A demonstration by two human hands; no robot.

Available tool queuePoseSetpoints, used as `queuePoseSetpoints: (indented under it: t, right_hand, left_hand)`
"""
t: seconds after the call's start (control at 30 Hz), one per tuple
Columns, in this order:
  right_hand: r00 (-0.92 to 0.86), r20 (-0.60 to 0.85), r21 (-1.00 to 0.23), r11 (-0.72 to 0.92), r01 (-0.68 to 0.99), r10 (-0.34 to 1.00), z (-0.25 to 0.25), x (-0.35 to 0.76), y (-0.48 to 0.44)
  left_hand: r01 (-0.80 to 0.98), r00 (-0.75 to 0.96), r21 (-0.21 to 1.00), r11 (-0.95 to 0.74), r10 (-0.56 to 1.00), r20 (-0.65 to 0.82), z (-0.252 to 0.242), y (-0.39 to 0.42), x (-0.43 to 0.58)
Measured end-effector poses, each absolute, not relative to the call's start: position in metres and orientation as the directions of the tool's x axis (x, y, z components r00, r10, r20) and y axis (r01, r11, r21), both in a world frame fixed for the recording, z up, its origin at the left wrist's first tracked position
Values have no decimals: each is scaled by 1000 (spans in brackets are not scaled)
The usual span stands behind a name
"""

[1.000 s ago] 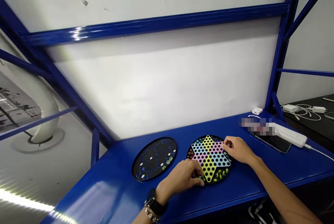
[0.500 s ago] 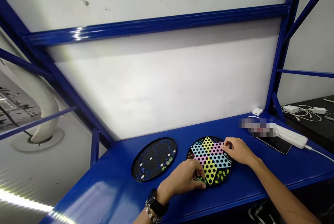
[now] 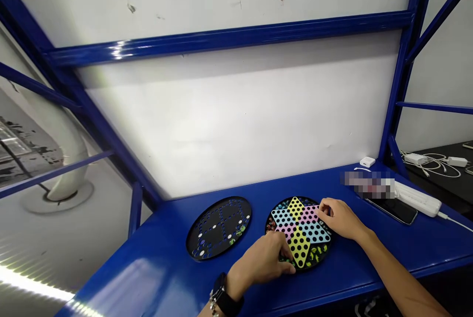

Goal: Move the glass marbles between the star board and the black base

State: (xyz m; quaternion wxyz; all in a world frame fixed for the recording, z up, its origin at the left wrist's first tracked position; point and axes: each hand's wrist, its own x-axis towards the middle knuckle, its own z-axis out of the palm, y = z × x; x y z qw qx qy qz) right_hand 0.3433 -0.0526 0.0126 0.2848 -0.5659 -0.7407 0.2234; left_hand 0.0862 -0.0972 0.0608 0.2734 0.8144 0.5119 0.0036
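Head view: I'm seeing my left hand [image 3: 262, 259] curling over the lower edge of the Chinese checkers board [image 3: 301, 230], touching green marbles [image 3: 285, 258]; I can't tell whether it's gripping one. My right hand [image 3: 342, 218] is resting half-open on the board's right side, holding nothing I can see. A second black board [image 3: 219, 228] is sitting to the left on the blue bench [image 3: 148, 277].

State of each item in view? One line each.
Left hand: fingers down at board's near edge, grip unclear
Right hand: curled, resting on board's right side
Chinese checkers board: flat, colored star up
Black round board: flat, marbles in some holes
Phone: flat, dark
Power strip: flat, cable attached
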Motion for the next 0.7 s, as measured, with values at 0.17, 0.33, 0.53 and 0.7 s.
queuePoseSetpoints:
  t: [0.17,0.33,0.53,0.7]
  right_hand:
    - [-203,165,-648,261,716,965,14,342,-53]
    - [-204,170,-641,266,720,964,13,343,-53]
    - [-211,163,-620,266,738,964,14,346,-52]
    - [-216,134,-642,251,724,967,12,349,-51]
  left_hand:
    - [816,458,512,-268,840,-292,53,-95,84]
    - [773,512,555,-308,820,-258,49,-103,82]
    - [754,483,527,-392,875,-40,39,-126,74]
    - [860,271,474,-188,956,-112,24,-170,44]
